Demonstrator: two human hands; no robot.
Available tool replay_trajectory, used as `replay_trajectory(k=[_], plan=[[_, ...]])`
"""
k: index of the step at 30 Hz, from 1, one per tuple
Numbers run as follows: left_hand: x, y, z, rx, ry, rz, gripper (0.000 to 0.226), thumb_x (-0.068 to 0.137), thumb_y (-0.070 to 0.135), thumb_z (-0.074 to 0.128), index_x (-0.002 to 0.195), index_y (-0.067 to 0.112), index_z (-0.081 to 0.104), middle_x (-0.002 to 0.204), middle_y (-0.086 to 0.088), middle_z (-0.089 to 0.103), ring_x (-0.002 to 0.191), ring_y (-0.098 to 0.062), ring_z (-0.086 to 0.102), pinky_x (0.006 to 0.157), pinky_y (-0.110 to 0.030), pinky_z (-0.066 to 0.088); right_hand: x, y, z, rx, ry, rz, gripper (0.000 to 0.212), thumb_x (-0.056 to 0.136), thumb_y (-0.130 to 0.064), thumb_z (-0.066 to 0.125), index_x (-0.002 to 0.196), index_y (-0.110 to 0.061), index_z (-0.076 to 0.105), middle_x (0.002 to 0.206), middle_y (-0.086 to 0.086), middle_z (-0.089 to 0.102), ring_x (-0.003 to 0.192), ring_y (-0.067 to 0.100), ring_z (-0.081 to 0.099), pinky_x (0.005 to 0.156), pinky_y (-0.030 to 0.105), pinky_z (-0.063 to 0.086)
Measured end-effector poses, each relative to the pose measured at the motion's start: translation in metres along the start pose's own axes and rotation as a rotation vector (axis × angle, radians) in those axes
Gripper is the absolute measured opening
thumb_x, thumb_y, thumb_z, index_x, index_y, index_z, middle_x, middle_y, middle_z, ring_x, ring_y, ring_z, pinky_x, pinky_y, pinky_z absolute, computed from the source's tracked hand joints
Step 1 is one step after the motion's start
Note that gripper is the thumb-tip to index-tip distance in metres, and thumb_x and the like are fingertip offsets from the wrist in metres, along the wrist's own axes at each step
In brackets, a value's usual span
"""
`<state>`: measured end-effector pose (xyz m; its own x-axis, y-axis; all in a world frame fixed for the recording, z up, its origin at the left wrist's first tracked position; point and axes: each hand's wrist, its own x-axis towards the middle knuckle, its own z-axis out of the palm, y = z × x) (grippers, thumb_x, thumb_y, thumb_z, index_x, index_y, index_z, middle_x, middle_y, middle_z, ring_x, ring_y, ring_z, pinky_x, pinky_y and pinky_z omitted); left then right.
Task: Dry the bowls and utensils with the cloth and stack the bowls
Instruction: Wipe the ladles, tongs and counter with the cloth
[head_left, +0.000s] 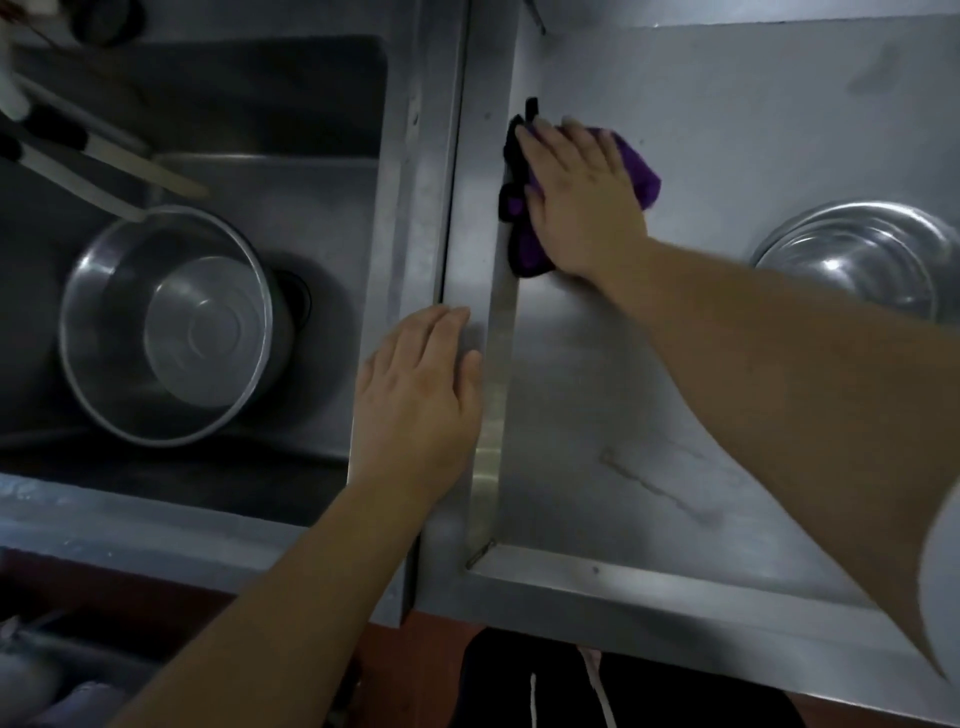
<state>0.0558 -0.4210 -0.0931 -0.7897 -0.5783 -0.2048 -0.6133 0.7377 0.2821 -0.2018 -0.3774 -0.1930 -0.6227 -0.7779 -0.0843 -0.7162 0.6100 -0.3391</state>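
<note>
A purple and black cloth (641, 174) lies on the steel counter (623, 415) beside its raised left rim. My right hand (576, 202) presses flat on the cloth with straight fingers. My left hand (421, 400) rests flat on the ledge between sink and counter, holding nothing. In the sink (322, 104) at the left sit two nested steel bowls: a large one (104, 338) with a smaller one (208, 332) inside. Another steel bowl (857, 260) stands on the counter at the right edge. Several utensils with pale and black handles (104, 156) lie across the sink's upper left.
A raised steel strip (493, 415) separates the sink ledge from the counter. The sink drain (298, 296) shows behind the nested bowls. A faint smear (654, 483) marks the counter near its front edge. Dark trousers with white drawstrings (571, 686) are below the counter.
</note>
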Motion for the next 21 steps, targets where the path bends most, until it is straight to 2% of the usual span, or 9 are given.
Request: replay_trajectory(k=[3, 5, 8, 10, 12, 16, 19, 21], plan=[[0.012, 0.006, 0.000, -0.001, 0.010, -0.003, 0.047, 0.107, 0.042, 0.039, 0.149, 0.026, 0.049, 0.153, 0.003, 0.052, 0.142, -0.018, 0.044, 0.115, -0.040, 0.033, -0.010, -0.006, -0.001, -0.020, 0.029, 0.004, 0.060, 0.106, -0.032, 0.038, 0.165, -0.019, 0.032, 0.169, 0.004, 0.037, 0.155, 0.033, 0.031, 0.129, 0.053, 0.016], [0.021, 0.012, -0.002, -0.012, 0.014, -0.011, 0.047, 0.107, 0.041, 0.039, 0.149, 0.025, 0.050, 0.153, 0.002, 0.052, 0.142, -0.020, 0.045, 0.115, -0.043, 0.034, -0.057, -0.018, 0.006, -0.016, 0.021, -0.048, 0.061, 0.101, -0.029, 0.045, 0.161, -0.017, 0.040, 0.163, 0.006, 0.045, 0.149, 0.036, 0.039, 0.124, 0.056, 0.025], [0.032, 0.026, -0.002, -0.032, 0.023, 0.005, 0.045, 0.106, 0.039, 0.041, 0.146, 0.023, 0.053, 0.152, 0.001, 0.053, 0.141, -0.023, 0.045, 0.115, -0.045, 0.035, -0.180, -0.031, 0.029, 0.015, -0.131, -0.309, 0.056, 0.097, -0.032, 0.048, 0.153, -0.024, 0.053, 0.159, 0.000, 0.051, 0.147, 0.033, 0.043, 0.122, 0.056, 0.020], [0.037, 0.036, 0.001, -0.033, 0.014, 0.034, 0.046, 0.106, 0.038, 0.040, 0.146, 0.021, 0.054, 0.151, 0.000, 0.054, 0.141, -0.024, 0.046, 0.115, -0.047, 0.037, -0.269, -0.026, 0.039, -0.023, -0.246, -0.538, 0.048, 0.100, -0.038, 0.049, 0.147, -0.034, 0.059, 0.159, -0.010, 0.051, 0.150, 0.024, 0.043, 0.126, 0.049, 0.014], [0.040, 0.044, 0.006, -0.028, -0.011, 0.066, 0.045, 0.107, 0.038, 0.038, 0.147, 0.021, 0.052, 0.151, -0.002, 0.053, 0.141, -0.024, 0.046, 0.116, -0.049, 0.038, -0.323, -0.013, 0.039, -0.025, -0.333, -0.655, 0.045, 0.103, -0.044, 0.054, 0.147, -0.039, 0.059, 0.161, -0.015, 0.048, 0.154, 0.017, 0.037, 0.131, 0.043, 0.013], [0.043, 0.058, 0.015, 0.018, -0.037, 0.090, 0.045, 0.108, 0.036, 0.042, 0.150, 0.021, 0.051, 0.152, -0.003, 0.054, 0.142, -0.024, 0.046, 0.116, -0.047, 0.036, -0.294, 0.027, 0.024, -0.068, -0.244, -0.731, 0.043, 0.105, -0.045, 0.052, 0.147, -0.039, 0.060, 0.159, -0.014, 0.050, 0.151, 0.016, 0.043, 0.127, 0.041, 0.024], [0.046, 0.061, 0.020, 0.046, -0.052, 0.073, 0.048, 0.107, 0.039, 0.040, 0.151, 0.021, 0.052, 0.153, -0.002, 0.053, 0.143, -0.024, 0.045, 0.115, -0.046, 0.035, -0.225, 0.061, 0.002, -0.044, -0.135, -0.562, 0.046, 0.101, -0.040, 0.052, 0.144, -0.031, 0.064, 0.152, -0.007, 0.059, 0.143, 0.025, 0.054, 0.121, 0.050, 0.036], [0.048, 0.062, 0.021, 0.057, -0.063, 0.066, 0.050, 0.107, 0.041, 0.039, 0.152, 0.022, 0.050, 0.155, -0.001, 0.052, 0.145, -0.023, 0.044, 0.118, -0.047, 0.034, -0.172, 0.085, -0.016, -0.020, -0.071, -0.381, 0.048, 0.100, -0.035, 0.061, 0.146, -0.024, 0.063, 0.152, 0.000, 0.059, 0.142, 0.032, 0.053, 0.120, 0.057, 0.035]])
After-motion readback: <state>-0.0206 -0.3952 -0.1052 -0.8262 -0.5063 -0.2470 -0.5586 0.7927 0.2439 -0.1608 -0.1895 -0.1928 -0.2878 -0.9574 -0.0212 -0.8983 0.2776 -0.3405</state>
